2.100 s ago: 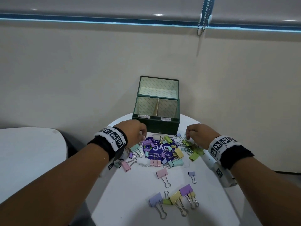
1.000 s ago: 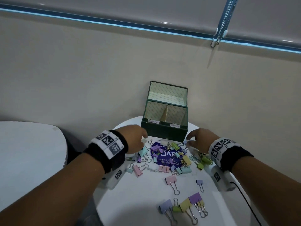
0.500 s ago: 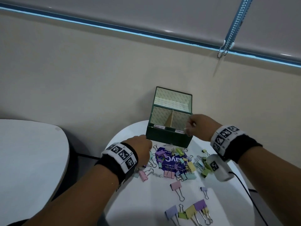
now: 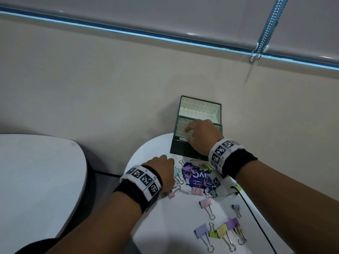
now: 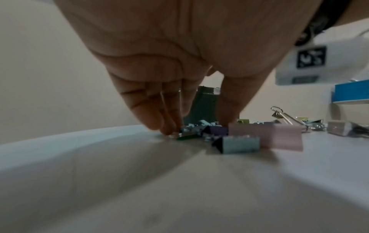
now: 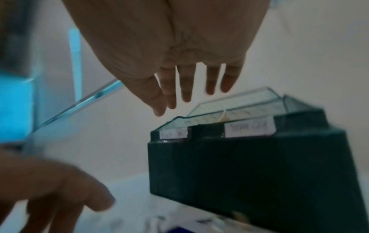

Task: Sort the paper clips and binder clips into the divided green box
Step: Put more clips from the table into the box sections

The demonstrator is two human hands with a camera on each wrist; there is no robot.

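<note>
The green box stands open at the back of the round white table, with paper labels on its front rim. My right hand hovers over its front left compartment, fingers straight and spread, holding nothing. Pastel binder clips and wire paper clips lie heaped on a purple card. My left hand reaches down at the heap's left edge, fingertips on the table. A thin wire paper clip shows between its fingers.
Larger binder clips lie loose near the front edge, a pink one further in. A black cable runs along the table's right side. A second white table stands to the left. The wall is right behind the box.
My right hand rose from the heap's right side to above the box and spread its fingers. The left hand stayed at the heap's left edge.
</note>
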